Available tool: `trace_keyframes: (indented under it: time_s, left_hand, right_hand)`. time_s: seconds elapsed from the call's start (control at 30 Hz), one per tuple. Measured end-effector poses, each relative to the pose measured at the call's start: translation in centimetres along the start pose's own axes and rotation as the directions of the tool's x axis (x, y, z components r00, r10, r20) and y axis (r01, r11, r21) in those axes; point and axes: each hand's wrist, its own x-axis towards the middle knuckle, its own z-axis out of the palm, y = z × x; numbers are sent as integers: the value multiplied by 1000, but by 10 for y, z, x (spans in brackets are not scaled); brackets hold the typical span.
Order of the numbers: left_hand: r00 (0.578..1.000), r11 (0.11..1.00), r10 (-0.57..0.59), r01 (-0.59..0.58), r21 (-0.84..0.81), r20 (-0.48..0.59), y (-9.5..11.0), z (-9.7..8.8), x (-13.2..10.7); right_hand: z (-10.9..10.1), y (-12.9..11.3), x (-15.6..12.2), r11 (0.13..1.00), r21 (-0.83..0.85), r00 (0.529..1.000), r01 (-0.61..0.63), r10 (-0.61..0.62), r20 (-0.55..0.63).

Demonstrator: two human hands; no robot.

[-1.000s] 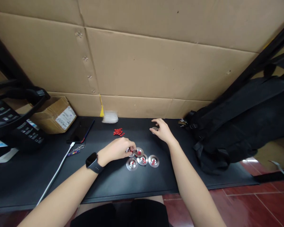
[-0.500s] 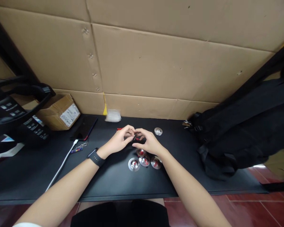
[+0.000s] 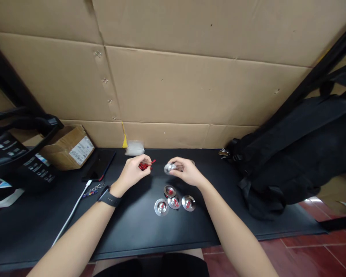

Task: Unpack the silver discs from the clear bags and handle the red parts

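Note:
My right hand (image 3: 182,169) pinches a shiny domed finger cymbal (image 3: 169,168) by its edge, above the mat. To its left, my left hand (image 3: 137,169) has thumb and fingers closed on a thin red strap (image 3: 153,162), whose end sticks out to the right. A small heap of red straps (image 3: 143,166) lies at those fingers, partly hidden. Nearer me, several finger cymbals (image 3: 161,207) with red loops through their domes lie close together, some overlapping. Behind my right hand, another silver disc (image 3: 193,162) is mostly covered.
A black mat (image 3: 138,231) covers the table. At left are a phone (image 3: 99,166), a white cable (image 3: 72,213), a keyring (image 3: 93,191) and a cardboard box (image 3: 72,148). A clear plastic packet (image 3: 135,148) lies at the back. A black backpack (image 3: 300,154) stands at right.
My hands, together around a cymbal before, have moved apart. The right carries a cymbal; the left has gone left to the red straps. The camera view has tilted slightly upward.

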Motion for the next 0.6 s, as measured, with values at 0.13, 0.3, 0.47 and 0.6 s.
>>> trace_keyframes:
  time_s: [0.13, 0.3, 0.47, 0.6]
  left_hand:
    - [986, 983, 90, -111, 147, 143, -20, -9, 2]
    - [937, 955, 129, -206, 213, 324, -32, -3, 1]
    - [932, 908, 164, -271, 321, 323, -21, 0, 2]
    - [914, 945, 193, -271, 181, 358, 7, 11, -5]
  right_hand:
    - [-41, 15, 1, 971, -217, 959, -96, 32, -282]
    - [-77, 39, -2, 885, -394, 924, -248, 94, -370]
    - [-75, 52, -3, 793, -551, 935, -260, 64, -349]
    - [-73, 55, -4, 710, -664, 951, -236, 27, -309]
